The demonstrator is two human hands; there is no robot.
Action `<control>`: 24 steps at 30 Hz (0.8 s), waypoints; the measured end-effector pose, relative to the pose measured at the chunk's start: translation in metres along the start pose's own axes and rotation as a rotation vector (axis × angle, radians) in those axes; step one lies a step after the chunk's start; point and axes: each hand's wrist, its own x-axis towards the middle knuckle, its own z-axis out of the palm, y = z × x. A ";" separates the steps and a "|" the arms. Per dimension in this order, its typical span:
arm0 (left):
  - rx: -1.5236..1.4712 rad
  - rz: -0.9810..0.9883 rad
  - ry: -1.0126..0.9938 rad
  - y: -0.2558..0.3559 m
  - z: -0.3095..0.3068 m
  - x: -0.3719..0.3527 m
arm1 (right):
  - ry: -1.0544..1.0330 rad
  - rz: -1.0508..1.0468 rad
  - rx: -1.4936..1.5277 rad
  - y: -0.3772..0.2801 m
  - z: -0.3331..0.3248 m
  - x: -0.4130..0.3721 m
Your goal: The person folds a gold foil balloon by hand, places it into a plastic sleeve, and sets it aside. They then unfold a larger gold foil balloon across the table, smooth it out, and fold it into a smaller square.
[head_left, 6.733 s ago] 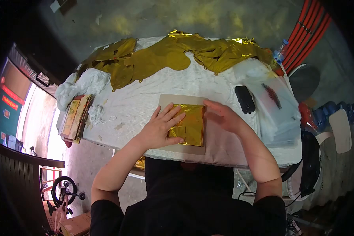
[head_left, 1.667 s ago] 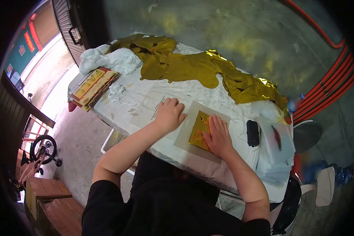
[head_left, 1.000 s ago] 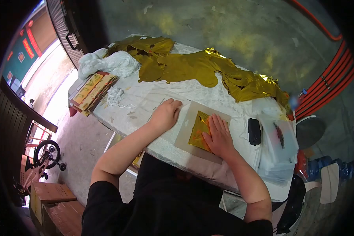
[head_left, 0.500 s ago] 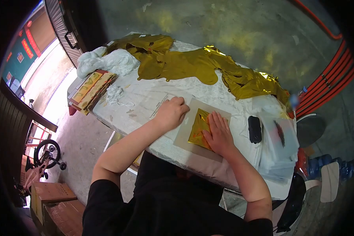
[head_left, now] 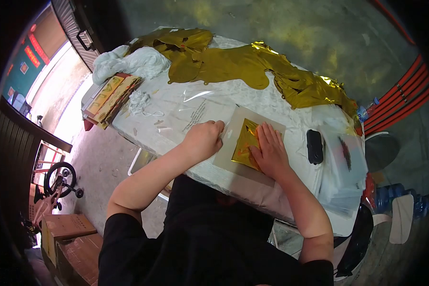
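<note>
My left hand [head_left: 203, 141] is closed, its curled fingers on the edge of a clear plastic bag [head_left: 188, 112] with printed text. Just right of it lies a grey card sheet [head_left: 231, 143] bearing a folded gold foil piece [head_left: 243, 147] with orange marks. My right hand [head_left: 272, 153] rests flat on the foil's right side, fingers stretched out, covering part of it. Beyond both hands, a long spread of gold foil [head_left: 224, 64] lies along the far side of the white-covered table [head_left: 176, 102].
White string [head_left: 148, 62] and cardboard pieces [head_left: 112, 100] are at the table's left end. A black case [head_left: 314, 147] and a stack of clear bags [head_left: 341, 167] lie to the right. Cardboard boxes [head_left: 69, 226] stand on the floor at lower left, near a bicycle [head_left: 61, 180].
The view has shifted slightly. Bright glare now shows on the clear bag beyond my left hand. My right hand remains flat on the folded foil.
</note>
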 end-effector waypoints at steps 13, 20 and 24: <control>0.140 -0.020 -0.061 0.009 -0.011 -0.005 | 0.003 -0.001 -0.009 0.000 0.000 0.000; 0.112 -0.030 -0.175 0.012 -0.017 -0.010 | 0.010 -0.009 -0.010 0.001 0.001 0.000; 0.072 -0.041 -0.179 0.016 -0.011 -0.010 | 0.003 -0.003 -0.010 0.001 0.000 0.000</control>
